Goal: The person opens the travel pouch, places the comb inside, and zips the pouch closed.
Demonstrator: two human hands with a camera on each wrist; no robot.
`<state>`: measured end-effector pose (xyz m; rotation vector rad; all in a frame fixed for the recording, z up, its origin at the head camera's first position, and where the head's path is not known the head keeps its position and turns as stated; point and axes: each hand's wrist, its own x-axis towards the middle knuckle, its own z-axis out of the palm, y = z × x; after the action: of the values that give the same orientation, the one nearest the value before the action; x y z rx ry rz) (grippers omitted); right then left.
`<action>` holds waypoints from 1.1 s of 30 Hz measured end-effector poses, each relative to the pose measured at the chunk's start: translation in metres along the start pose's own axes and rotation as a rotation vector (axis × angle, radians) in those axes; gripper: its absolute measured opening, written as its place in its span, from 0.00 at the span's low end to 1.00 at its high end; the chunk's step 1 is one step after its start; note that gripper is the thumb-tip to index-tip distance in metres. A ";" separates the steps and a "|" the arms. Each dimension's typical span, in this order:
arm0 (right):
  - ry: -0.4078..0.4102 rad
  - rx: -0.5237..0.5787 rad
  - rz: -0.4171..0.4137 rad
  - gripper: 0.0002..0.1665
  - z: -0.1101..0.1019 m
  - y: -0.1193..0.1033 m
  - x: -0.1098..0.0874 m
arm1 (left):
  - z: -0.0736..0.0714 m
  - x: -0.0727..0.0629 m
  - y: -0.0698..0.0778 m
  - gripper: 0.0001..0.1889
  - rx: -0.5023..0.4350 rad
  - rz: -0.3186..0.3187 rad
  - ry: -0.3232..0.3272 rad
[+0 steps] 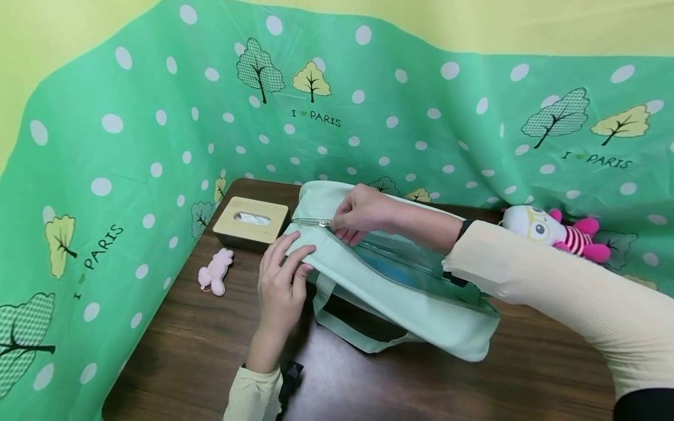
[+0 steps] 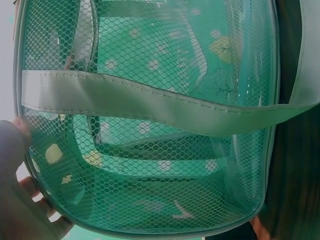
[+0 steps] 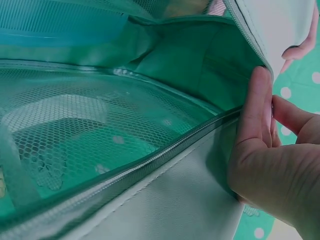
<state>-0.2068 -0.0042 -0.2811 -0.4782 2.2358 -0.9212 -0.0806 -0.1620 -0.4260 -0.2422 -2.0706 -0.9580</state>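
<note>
A pale green zippered bag (image 1: pixel 368 283) with mesh-and-clear sides stands on the table, its top partly unzipped. My right hand (image 1: pixel 363 211) pinches the zipper pull (image 1: pixel 324 224) near the bag's left end; in the right wrist view the thumb and fingers (image 3: pixel 257 107) meet at the zipper's edge. My left hand (image 1: pixel 281 286) grips that same end, fingertips over the top edge; part of it shows beside the mesh in the left wrist view. Through the opening, a blue comb-like thing (image 3: pixel 62 22) is visible inside. A strap handle (image 2: pixel 150 102) loops from the mesh side.
Behind my left hand sits a tissue box (image 1: pixel 251 219) with a wooden top. A small pink plush toy (image 1: pixel 216 272) lies near the table's (image 1: pixel 174 345) left edge. At the back right is a white and pink striped doll (image 1: pixel 558 233). A green dotted curtain (image 1: pixel 326 140) surrounds the table.
</note>
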 end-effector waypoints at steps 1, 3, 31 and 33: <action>0.002 -0.001 0.003 0.13 0.000 0.001 -0.001 | 0.000 0.000 0.000 0.29 -0.001 0.002 0.002; 0.003 -0.003 0.006 0.13 0.000 0.002 -0.002 | 0.000 0.000 -0.001 0.29 -0.002 0.006 0.005; 0.033 -0.008 -0.029 0.12 -0.009 0.024 -0.033 | 0.002 -0.002 -0.003 0.26 -0.021 0.017 0.035; 0.037 -0.014 -0.029 0.12 -0.011 0.026 -0.037 | 0.001 -0.002 -0.002 0.24 -0.025 0.010 0.040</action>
<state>-0.1897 0.0394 -0.2780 -0.5054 2.2757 -0.9371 -0.0810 -0.1621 -0.4295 -0.2440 -2.0205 -0.9757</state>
